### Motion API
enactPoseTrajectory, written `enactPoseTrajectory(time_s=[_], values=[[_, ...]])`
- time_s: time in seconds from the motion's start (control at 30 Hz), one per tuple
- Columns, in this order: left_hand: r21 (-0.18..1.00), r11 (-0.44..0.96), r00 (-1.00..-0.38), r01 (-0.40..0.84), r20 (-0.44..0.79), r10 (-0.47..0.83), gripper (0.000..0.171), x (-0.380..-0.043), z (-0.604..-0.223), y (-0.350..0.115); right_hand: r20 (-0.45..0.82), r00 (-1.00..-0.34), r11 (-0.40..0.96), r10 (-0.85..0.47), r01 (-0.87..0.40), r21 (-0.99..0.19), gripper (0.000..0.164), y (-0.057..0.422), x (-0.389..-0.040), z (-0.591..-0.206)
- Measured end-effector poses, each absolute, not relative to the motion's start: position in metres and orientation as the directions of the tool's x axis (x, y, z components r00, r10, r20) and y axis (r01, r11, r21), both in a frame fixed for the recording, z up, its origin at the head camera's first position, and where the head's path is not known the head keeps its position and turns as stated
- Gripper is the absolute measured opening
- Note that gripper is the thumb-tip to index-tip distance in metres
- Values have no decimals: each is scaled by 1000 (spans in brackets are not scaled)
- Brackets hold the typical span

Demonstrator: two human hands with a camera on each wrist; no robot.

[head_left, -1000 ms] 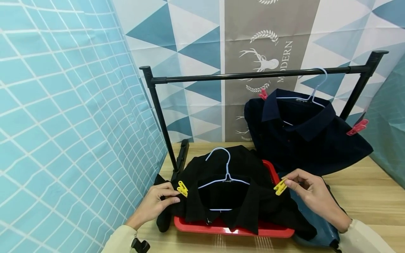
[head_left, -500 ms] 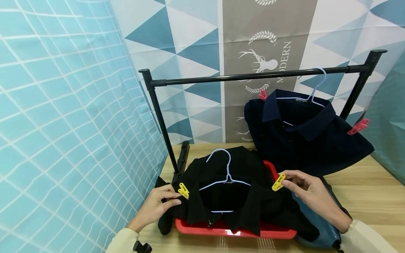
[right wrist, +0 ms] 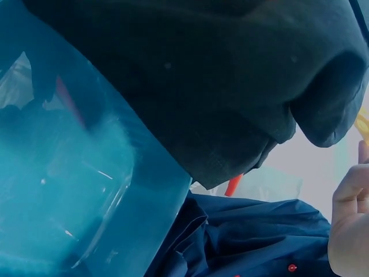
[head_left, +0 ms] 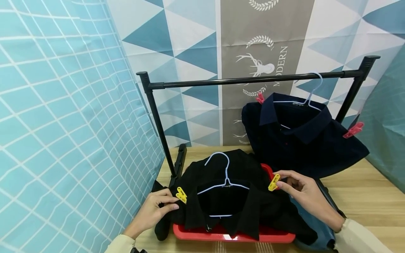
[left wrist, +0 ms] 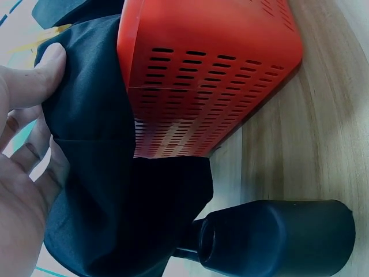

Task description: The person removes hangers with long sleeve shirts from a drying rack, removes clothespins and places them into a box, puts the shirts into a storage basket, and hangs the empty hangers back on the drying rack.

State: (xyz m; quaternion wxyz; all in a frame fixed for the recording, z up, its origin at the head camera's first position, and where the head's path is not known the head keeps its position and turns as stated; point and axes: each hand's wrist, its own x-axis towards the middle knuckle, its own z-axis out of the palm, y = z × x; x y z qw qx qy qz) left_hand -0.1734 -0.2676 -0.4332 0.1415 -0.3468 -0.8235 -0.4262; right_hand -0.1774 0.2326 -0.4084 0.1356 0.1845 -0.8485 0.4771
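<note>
A black collared shirt lies over a red basket with a light-blue hanger inside its collar. At its left shoulder in the head view sits a yellow clothespin. Right beside that clothespin, my left hand pinches the shirt's fabric; the left wrist view shows the thumb pressed on the dark cloth. On the other side, my right hand pinches a second yellow clothespin at the shirt's other shoulder. Whether this clothespin grips the cloth is hard to tell.
Behind stands a black clothes rack. From its bar hangs a navy shirt with red clothespins at the shoulders. A blue translucent tub stands to the right of the basket, and the rack's foot is at the left.
The right hand has shifted slightly left and turned its clothespin more upright. The left hand keeps its grip beside the other clothespin. The head view has tilted a little.
</note>
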Motion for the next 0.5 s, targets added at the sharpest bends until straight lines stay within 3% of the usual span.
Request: enactPoseTrajectory(time_s=[0.5], values=[[573, 394, -694, 719, 564, 447, 21, -166, -423, -260, 406, -900, 526, -159, -425, -736, 27, 239, -178, -412]])
